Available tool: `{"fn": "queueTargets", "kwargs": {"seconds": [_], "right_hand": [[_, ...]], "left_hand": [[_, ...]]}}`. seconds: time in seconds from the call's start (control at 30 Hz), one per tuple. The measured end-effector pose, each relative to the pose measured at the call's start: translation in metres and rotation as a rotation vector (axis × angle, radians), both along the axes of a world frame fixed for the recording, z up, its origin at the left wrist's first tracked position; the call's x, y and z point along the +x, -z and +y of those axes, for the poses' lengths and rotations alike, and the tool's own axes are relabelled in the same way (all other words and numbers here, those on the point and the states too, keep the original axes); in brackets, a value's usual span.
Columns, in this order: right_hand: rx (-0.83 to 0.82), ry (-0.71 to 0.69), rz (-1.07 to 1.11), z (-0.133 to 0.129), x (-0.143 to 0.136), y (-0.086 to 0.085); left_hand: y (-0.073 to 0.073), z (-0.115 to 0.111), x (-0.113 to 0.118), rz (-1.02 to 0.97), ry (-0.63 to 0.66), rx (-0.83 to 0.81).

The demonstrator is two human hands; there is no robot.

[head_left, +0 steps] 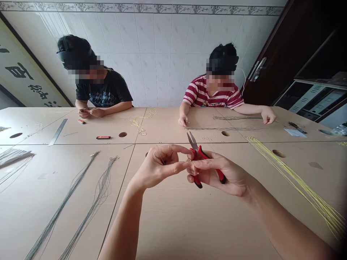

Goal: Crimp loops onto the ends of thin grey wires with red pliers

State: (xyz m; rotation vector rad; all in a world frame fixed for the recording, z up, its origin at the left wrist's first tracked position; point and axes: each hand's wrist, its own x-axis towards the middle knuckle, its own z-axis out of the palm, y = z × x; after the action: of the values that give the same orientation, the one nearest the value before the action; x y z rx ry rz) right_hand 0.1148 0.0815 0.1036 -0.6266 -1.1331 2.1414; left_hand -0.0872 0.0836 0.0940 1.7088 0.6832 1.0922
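Note:
My right hand (217, 169) is closed around needle-nose pliers (200, 153) with red and black handles. Their jaws point up and away, slightly parted, with nothing between the tips. My left hand (165, 164) has thumb and index finger pressed together, touching the fingertips of my right hand. A thin cord (162, 159) shows as a fine line by my left fingers and runs to the pinch. What sits exactly between the fingertips is too small to make out. Both hands are raised above the table (195, 224).
Bundles of grey cords (70, 191) lie to the left, and yellow cords (295, 180) to the right. Across the table sit two people (103, 86), (214, 90) handling cords. A lighter (103, 137), a metal ruler (58, 131) and round holes (123, 134) are on the tabletop.

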Motion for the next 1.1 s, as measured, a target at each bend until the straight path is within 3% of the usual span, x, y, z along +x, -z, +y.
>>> {"fn": "queueTargets", "kwargs": {"seconds": [0.23,0.47,0.57,0.73,0.87,1.1], "right_hand": [[-0.027,-0.018,0.002,0.001,-0.002,0.001],[-0.056,-0.045,0.001,0.002,-0.003,0.0],[0.029,0.005,-0.1,0.002,-0.003,0.0],[0.369,0.2,-0.52,0.001,0.007,-0.003],[0.381,0.057,-0.692,0.0,0.022,-0.008],[0.264,-0.109,-0.716,0.001,0.033,-0.015]], "left_hand": [[0.0,-0.002,0.002,-0.058,-0.038,0.05],[0.001,-0.002,0.007,-0.124,0.015,-0.073],[0.001,-0.002,0.006,-0.074,-0.044,-0.017],[0.003,0.003,-0.002,0.098,-0.259,0.065],[0.003,0.004,-0.006,0.194,-0.339,0.084],[0.001,0.002,-0.005,0.266,-0.308,0.097]]}}
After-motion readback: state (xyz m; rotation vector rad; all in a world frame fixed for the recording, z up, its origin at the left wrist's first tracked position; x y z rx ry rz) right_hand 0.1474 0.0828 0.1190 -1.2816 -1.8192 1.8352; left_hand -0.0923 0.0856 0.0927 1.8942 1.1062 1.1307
